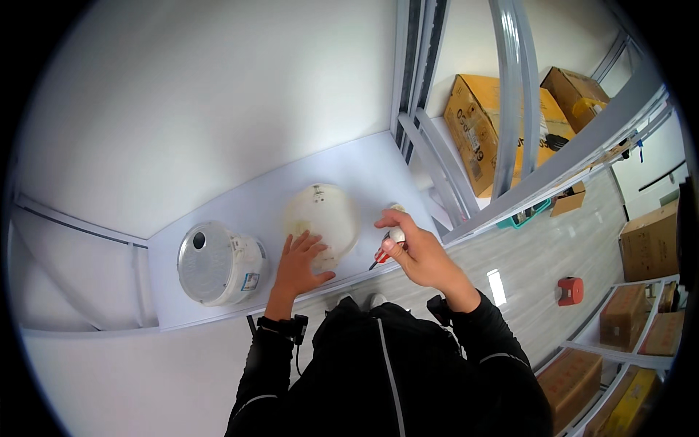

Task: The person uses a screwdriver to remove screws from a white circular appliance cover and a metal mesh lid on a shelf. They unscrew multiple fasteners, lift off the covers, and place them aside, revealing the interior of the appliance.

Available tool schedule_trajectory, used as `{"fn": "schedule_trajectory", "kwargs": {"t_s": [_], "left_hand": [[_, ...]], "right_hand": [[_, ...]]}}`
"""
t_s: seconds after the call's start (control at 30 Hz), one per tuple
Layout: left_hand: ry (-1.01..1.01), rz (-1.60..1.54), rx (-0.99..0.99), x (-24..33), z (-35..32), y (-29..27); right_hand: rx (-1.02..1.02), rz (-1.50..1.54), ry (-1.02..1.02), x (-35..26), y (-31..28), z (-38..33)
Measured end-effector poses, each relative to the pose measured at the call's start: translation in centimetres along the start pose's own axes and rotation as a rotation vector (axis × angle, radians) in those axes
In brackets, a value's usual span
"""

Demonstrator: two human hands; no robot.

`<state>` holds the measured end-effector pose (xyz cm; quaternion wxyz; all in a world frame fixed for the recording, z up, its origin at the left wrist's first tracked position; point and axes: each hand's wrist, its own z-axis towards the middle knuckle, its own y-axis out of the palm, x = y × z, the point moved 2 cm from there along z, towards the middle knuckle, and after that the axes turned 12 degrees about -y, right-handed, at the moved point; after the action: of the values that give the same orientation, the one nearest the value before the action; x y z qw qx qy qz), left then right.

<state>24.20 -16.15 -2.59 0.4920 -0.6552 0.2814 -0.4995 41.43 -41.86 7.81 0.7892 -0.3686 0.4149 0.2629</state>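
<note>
You had bright light, glare on the floor (pixel 528 251) past the near-right corner of the shelf (pixel 386 175), and bent, black-rimmed edges.

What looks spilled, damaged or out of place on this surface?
I see no spill around the round whitish object at your left hand. One mild oddity: the white bucket has a dark round spot on its pale lid; I can't tell whether it's a hole or cap.
</note>
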Motion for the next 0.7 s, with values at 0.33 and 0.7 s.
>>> {"fn": "schedule_trajectory", "kwargs": {"t_s": [0.33, 0.7], "left_hand": [[0.154, -0.107, 0.025, -1.9, 1.5, 1.1], [0.227, -0.106, 0.013, -0.8, 3.0, 3.3]], "right_hand": [[0.074, 0.025, -0.057, -1.1, 5.4, 2.0], [0.253, -0.228, 0.018, -0.3, 9.5, 0.1]]}}
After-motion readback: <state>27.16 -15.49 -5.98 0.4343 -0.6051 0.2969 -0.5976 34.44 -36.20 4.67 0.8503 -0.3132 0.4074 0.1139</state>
